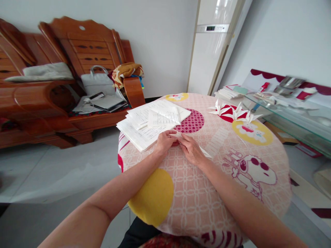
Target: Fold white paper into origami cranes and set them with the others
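My left hand (165, 142) and my right hand (190, 148) meet over the table, fingertips together and bent around a folded white paper (206, 152). Most of this paper is covered by my hands; a pointed white end sticks out beyond the right hand. Just past my left hand lies a stack of handwritten sheets (139, 136), with a smaller, partly folded sheet (165, 117) on top. Several white paper cranes (236, 112) stand in a row at the table's far right.
The round table has a pink patterned tablecloth (196, 199). A glass shelf (292, 129) with papers and metal bowls (292, 82) adjoins it at right. At left is a wooden sofa (90, 44) holding a grey bag (97, 82). A tall white cabinet-like appliance (207, 58) stands behind.
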Demonstrator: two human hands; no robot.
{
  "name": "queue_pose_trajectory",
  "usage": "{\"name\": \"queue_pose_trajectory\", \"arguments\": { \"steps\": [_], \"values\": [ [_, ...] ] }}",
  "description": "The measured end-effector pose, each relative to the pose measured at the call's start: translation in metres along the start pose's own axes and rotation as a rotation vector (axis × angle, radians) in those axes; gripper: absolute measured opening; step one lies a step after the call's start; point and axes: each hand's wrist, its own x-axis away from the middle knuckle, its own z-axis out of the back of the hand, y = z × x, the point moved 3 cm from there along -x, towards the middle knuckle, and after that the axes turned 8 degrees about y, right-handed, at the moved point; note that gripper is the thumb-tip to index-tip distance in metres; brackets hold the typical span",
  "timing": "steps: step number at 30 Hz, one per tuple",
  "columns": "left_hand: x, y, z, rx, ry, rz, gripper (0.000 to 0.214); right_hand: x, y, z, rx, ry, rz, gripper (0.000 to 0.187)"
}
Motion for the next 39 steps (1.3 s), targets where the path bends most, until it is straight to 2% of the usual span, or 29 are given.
{"name": "queue_pose_trajectory", "arguments": {
  "steps": [5, 9, 13, 16, 20, 24, 28, 32, 37, 39],
  "values": [
    [-0.001, -0.001, 0.000, -0.020, 0.019, 0.036, 0.031, 0.003, 0.004, 0.000, -0.014, 0.057, -0.022, 0.038],
    [-0.002, -0.001, -0.001, -0.018, -0.016, 0.006, 0.032, 0.003, -0.001, 0.003, 0.010, 0.040, 0.009, 0.036],
    [-0.003, -0.001, -0.001, -0.040, 0.003, 0.006, 0.032, 0.003, -0.004, 0.005, 0.016, 0.049, 0.004, 0.034],
    [-0.005, -0.003, -0.001, -0.040, 0.004, -0.015, 0.032, 0.003, 0.000, 0.008, -0.047, 0.093, -0.074, 0.033],
    [-0.010, -0.011, 0.000, -0.105, 0.039, -0.116, 0.029, 0.006, 0.010, 0.015, -0.181, 0.161, -0.207, 0.033],
    [-0.016, -0.018, 0.001, -0.210, 0.059, -0.166, 0.032, 0.014, 0.019, 0.021, -0.236, 0.201, -0.251, 0.038],
    [-0.018, -0.018, 0.002, -0.198, 0.024, -0.179, 0.030, 0.025, 0.022, 0.028, -0.146, 0.174, -0.234, 0.043],
    [-0.019, -0.017, 0.002, -0.263, 0.033, -0.200, 0.030, 0.034, 0.020, 0.039, 0.044, 0.105, -0.218, 0.034],
    [-0.014, -0.011, 0.003, -0.158, -0.028, -0.131, 0.021, 0.043, 0.012, 0.053, 0.118, 0.008, -0.103, 0.022],
    [-0.013, -0.009, 0.005, -0.146, -0.052, -0.119, 0.017, 0.048, 0.010, 0.056, 0.111, -0.019, -0.060, 0.026]
  ]
}}
